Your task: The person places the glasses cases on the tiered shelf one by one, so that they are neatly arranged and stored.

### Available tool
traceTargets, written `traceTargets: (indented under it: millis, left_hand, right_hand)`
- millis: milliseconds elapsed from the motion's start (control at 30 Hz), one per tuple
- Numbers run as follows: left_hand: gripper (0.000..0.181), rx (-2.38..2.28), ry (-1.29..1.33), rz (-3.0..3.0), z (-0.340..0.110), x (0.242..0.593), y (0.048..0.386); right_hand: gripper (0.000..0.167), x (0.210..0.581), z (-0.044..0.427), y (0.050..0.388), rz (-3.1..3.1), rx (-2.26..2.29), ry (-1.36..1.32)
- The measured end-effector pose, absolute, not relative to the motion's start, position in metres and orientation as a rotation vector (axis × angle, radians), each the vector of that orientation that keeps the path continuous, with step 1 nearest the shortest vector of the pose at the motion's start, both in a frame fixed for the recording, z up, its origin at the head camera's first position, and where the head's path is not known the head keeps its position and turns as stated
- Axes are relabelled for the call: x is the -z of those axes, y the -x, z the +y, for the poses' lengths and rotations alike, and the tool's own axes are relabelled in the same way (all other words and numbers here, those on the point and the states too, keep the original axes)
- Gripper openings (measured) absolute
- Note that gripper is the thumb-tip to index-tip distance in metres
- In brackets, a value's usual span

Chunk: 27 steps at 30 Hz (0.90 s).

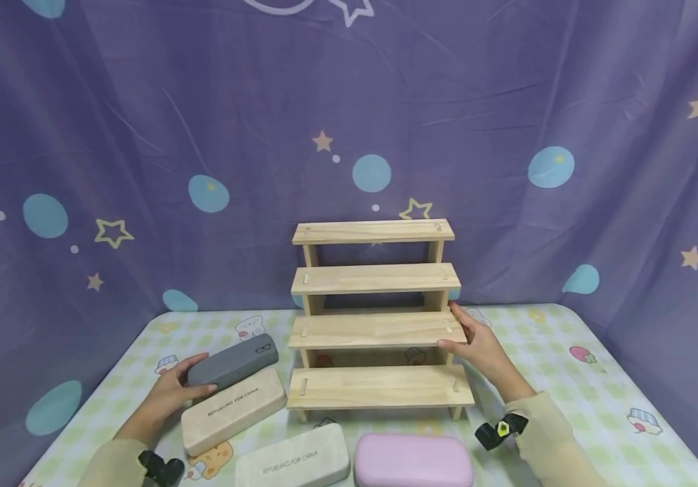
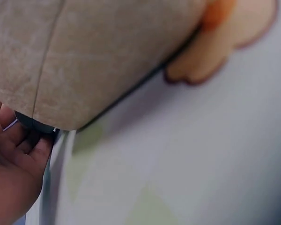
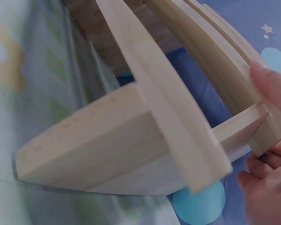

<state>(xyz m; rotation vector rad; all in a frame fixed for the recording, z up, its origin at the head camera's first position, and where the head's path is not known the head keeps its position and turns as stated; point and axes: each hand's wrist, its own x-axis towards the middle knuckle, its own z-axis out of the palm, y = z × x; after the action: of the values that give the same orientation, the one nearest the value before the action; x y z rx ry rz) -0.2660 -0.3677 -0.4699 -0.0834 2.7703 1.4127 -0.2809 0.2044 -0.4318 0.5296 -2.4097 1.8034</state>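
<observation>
At the left of the head view, my left hand (image 1: 165, 393) holds the near end of a dark grey glasses case (image 1: 233, 363), thumb on one side and fingers on the other. A beige glasses case (image 1: 233, 411) lies just in front of it; in the left wrist view this beige case (image 2: 93, 56) covers most of the grey one. My right hand (image 1: 484, 346) grips the right end of the second-lowest step of a wooden four-tier display stand (image 1: 379, 329). In the right wrist view, thumb and fingers of that hand (image 3: 269, 176) pinch the board's end (image 3: 264, 136).
A pale glasses case (image 1: 294, 460) and a pink glasses case (image 1: 412, 461) lie at the table's near edge, before the stand. A checked cloth covers the table (image 1: 568, 379). Behind it hangs a purple patterned curtain (image 1: 251, 135).
</observation>
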Motion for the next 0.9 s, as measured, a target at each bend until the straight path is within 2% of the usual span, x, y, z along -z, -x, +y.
traceTargets:
  millis: [567, 900]
  left_hand:
    - [0.081, -1.484, 0.127, 2.808, -0.375, 0.461, 0.259]
    - [0.079, -1.424, 0.158, 2.809, -0.376, 0.443, 0.254]
  right_hand:
    - [0.086, 0.435, 0.206, 0.280, -2.439, -1.756, -0.506]
    - [0.085, 0.435, 0.205, 0.281, -2.403, -1.776, -0.529]
